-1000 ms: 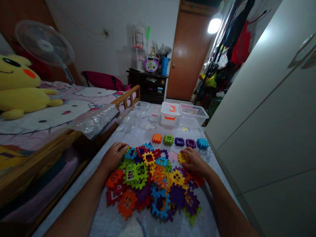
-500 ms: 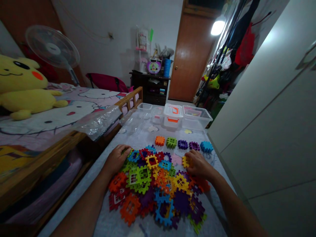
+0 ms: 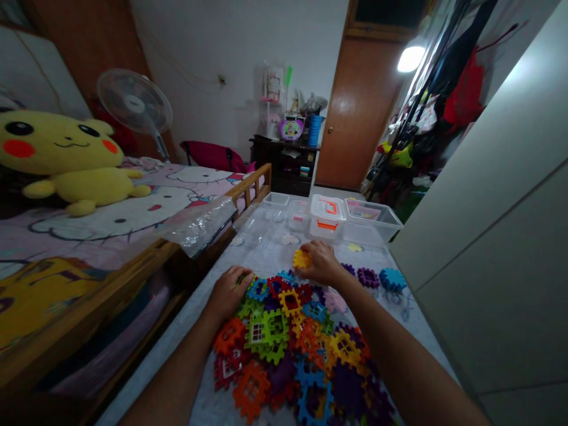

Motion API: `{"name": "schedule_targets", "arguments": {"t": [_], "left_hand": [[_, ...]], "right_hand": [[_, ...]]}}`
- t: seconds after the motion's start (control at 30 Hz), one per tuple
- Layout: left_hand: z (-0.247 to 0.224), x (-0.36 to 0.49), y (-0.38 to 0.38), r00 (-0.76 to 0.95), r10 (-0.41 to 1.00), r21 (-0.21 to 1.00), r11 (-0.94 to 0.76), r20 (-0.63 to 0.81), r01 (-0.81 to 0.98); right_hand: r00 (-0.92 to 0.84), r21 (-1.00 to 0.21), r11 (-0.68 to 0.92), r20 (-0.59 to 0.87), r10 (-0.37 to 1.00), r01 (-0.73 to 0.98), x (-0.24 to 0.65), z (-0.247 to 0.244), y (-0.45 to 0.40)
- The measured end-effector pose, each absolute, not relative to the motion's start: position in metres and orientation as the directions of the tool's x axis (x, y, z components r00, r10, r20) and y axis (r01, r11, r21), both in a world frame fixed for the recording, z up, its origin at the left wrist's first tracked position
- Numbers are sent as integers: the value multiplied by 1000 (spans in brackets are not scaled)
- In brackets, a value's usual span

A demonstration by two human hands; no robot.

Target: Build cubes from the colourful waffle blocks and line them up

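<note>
The toothed tiles [image 3: 266, 332] look like smooth, hard plastic; the storage box [image 3: 326, 228] is translucent plastic — smooth too. The worktop [image 3: 266, 257] is cloth-covered, matt. The crinkled plastic film [image 3: 204, 222] looks glossy — the rail [image 3: 110, 289], wooden.

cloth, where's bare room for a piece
Bare cloth shows left of the yellow piece in the right hand, between the clear boxes and the pile, and right of the right forearm, nearer than the blue piece. The pile and boxes crowd the middle and far end.
</note>
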State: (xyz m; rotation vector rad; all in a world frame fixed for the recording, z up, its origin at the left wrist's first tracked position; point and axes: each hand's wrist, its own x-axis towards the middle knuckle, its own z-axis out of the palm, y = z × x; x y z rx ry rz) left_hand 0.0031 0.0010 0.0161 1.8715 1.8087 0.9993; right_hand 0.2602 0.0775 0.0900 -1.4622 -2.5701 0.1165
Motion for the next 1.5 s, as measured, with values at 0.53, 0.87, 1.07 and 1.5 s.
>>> {"name": "schedule_targets", "arguments": {"t": [0.53, 0.87, 1.07, 1.5], "left_hand": [[19, 6, -1, -78, 966, 684, -117, 247, 720], [21, 6, -1, -78, 968, 694, -113, 237, 711], [22, 6, -2, -72, 968, 688, -116, 238, 716], [25, 7, -4, -49, 967, 677, -138, 249, 723]], "right_hand": [[-526, -35, 526, -142, 839, 850, 190, 60, 125], [-522, -34, 524, -164, 837, 851, 187, 67, 122], [-531, -58, 529, -166, 831, 846, 182, 69, 121], [-554, -258, 532, -16, 833, 807, 264, 121, 74]]}}
